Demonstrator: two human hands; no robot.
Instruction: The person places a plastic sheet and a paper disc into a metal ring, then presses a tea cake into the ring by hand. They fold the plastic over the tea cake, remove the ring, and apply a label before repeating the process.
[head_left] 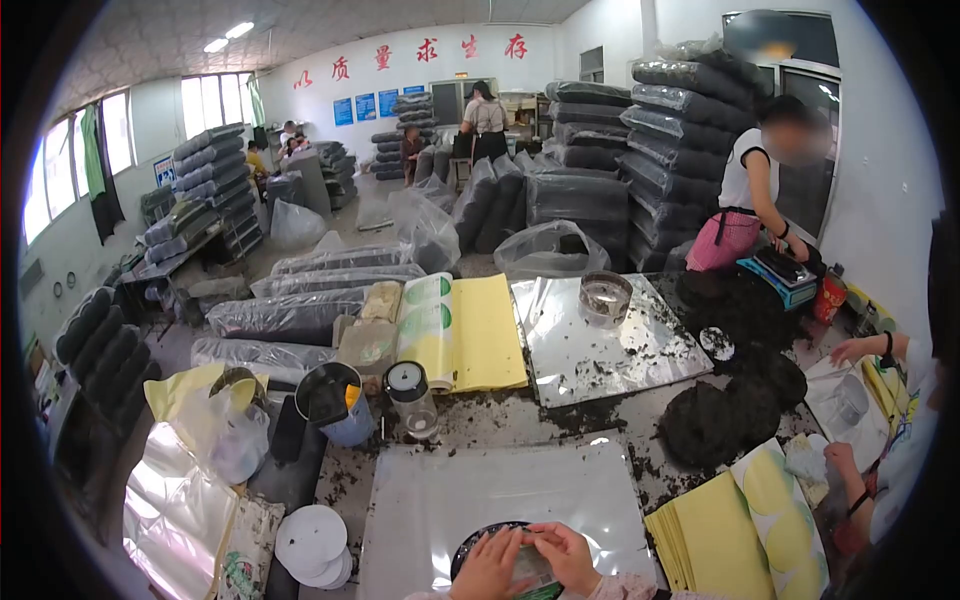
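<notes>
My left hand (pixel 488 566) and my right hand (pixel 567 560) meet at the bottom of the view, over a white sheet-covered board. Between and under them lies a round black-rimmed thing (pixel 463 549), flat like a shallow dish, with something clear and greenish at its near side. Fingers of both hands are bent and close together on that clear part, the fingertips almost touching. My left palm hides much of the black thing, so what it is exactly cannot be made out. The white board (pixel 420 500) shows around it.
Left of the board are round white discs (pixel 312 540), a blue bucket (pixel 340 405) and a lidded jar (pixel 410 400). Yellow sheets (pixel 700 530) lie right, beside dark crumbly clumps (pixel 700 425). A metal ring (pixel 605 298) stands on another board (pixel 570 350). Co-workers' hands (pixel 845 462) work at the right.
</notes>
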